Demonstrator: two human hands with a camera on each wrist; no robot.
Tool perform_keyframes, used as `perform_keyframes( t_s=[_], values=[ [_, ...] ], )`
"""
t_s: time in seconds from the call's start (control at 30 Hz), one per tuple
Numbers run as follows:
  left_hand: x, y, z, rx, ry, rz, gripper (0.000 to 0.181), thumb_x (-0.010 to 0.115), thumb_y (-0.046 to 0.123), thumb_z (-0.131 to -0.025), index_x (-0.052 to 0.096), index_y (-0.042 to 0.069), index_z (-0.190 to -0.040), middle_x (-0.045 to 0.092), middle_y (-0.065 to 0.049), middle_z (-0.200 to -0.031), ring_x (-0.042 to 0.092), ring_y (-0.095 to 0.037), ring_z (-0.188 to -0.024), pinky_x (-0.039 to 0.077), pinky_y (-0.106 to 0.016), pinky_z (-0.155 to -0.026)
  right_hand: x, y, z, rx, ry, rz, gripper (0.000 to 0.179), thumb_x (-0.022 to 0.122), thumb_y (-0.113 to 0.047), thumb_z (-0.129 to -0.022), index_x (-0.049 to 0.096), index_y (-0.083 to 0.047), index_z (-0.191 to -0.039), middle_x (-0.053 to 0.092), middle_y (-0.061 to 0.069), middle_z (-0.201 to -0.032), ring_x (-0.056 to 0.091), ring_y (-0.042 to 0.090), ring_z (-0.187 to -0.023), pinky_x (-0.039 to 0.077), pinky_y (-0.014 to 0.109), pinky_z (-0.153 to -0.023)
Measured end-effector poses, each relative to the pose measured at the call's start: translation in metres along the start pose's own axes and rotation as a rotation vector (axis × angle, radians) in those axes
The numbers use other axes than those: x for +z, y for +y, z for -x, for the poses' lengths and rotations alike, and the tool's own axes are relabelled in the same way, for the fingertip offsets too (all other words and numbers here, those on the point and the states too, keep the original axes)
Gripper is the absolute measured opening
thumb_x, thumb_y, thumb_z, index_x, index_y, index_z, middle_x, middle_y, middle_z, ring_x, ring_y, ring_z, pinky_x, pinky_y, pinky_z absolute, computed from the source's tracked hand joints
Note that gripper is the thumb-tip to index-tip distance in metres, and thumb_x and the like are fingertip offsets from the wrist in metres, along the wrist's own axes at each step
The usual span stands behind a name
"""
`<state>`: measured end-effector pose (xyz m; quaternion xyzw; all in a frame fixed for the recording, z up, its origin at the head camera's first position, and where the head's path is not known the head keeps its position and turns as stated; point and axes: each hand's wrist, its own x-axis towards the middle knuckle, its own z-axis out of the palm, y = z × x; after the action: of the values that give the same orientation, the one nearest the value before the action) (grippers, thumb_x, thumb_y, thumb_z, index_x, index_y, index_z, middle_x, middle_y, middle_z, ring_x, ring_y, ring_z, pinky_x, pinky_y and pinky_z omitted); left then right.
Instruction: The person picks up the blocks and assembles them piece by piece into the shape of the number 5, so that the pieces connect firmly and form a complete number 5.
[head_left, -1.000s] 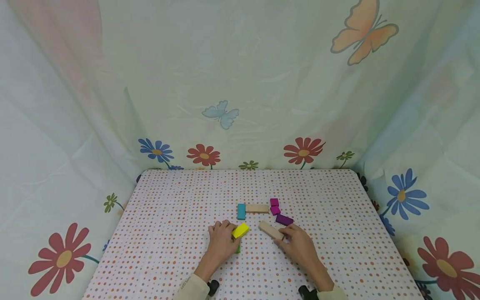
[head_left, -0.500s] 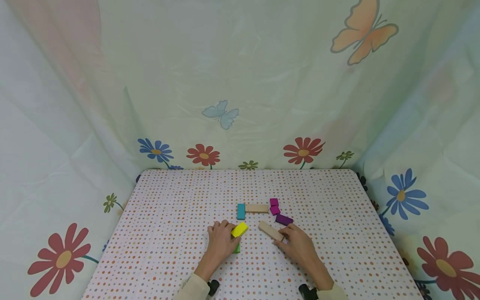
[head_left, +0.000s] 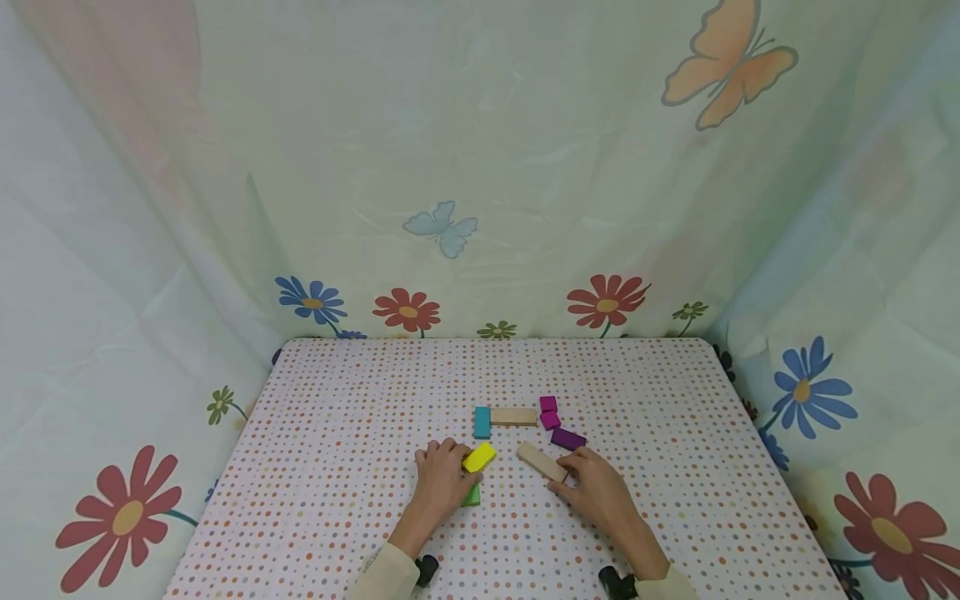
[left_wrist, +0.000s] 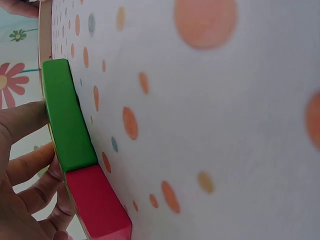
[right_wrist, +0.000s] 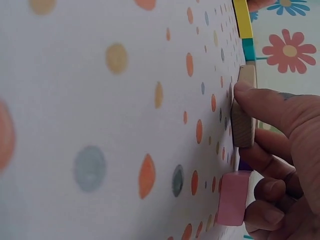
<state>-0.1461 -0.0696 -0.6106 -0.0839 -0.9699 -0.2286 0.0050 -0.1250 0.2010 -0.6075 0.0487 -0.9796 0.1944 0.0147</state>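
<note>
My left hand (head_left: 442, 479) pinches a yellow block (head_left: 480, 457) between thumb and fingers. Just nearer to me lies a green block (head_left: 471, 497), partly covered by that hand in the head view. The left wrist view shows the green block (left_wrist: 70, 115) end to end with a red block (left_wrist: 100, 202) beside the curled fingers. With thumb and fingertips, my right hand (head_left: 596, 492) grips a plain wooden block (head_left: 542, 461) lying slanted on the table. A pink block (right_wrist: 234, 199) sits by its other fingers, hidden in the head view.
Beyond the hands, a teal block (head_left: 482, 422) touches a second plain wooden block (head_left: 513, 417). Right of these are two magenta blocks (head_left: 549, 412) and a purple block (head_left: 568, 438). A dotted cloth covers the table (head_left: 345, 392); a printed curtain (head_left: 525, 167) surrounds it.
The left hand has shifted very slightly, and more of the green block shows beneath it. The yellow block has moved a little with the hand. My right hand stays in place.
</note>
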Motion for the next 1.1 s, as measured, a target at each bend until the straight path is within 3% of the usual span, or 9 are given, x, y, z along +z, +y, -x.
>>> perform_keyframes(
  t_s=[0.33,0.6,0.87,1.1],
  values=[
    [-0.0031,0.0008,0.0001,-0.029,-0.030,-0.041,0.044,0.086,0.041,-0.088,0.078,0.011,-0.119,0.072,-0.007,-0.112,0.053,-0.023,-0.094,0.035,-0.043,-0.080,-0.0027,0.0012,0.0019,-0.011,0.005,-0.010,0.044,0.092,-0.041,-0.080,0.081,-0.011,-0.111,0.068,-0.003,-0.098,0.059,0.008,-0.084,0.055,0.034,-0.076],
    [-0.0035,-0.0020,0.0023,0.001,0.059,-0.042,0.033,0.081,0.040,-0.093,0.079,0.012,-0.110,0.074,-0.006,-0.105,0.056,-0.023,-0.092,0.039,-0.048,-0.086,-0.0036,0.0026,0.0025,-0.002,0.002,-0.012,0.043,0.091,-0.040,-0.081,0.080,-0.011,-0.111,0.071,-0.001,-0.100,0.065,0.013,-0.090,0.060,0.041,-0.083],
    [-0.0030,-0.0012,0.0037,0.029,0.076,-0.059,0.035,0.084,0.039,-0.089,0.080,0.012,-0.110,0.075,-0.006,-0.105,0.059,-0.024,-0.092,0.039,-0.046,-0.083,-0.0062,0.0013,0.0029,0.020,0.007,-0.038,0.036,0.091,-0.037,-0.083,0.079,-0.012,-0.106,0.066,-0.004,-0.091,0.050,0.009,-0.076,0.043,0.028,-0.067],
    [-0.0024,0.0007,0.0054,0.044,0.101,-0.086,0.032,0.084,0.038,-0.089,0.080,0.011,-0.105,0.074,-0.006,-0.100,0.058,-0.023,-0.088,0.039,-0.043,-0.080,-0.0066,0.0005,0.0024,0.021,-0.010,-0.037,0.033,0.090,-0.035,-0.084,0.080,-0.013,-0.106,0.066,-0.004,-0.091,0.050,0.008,-0.076,0.043,0.028,-0.068]
  ],
)
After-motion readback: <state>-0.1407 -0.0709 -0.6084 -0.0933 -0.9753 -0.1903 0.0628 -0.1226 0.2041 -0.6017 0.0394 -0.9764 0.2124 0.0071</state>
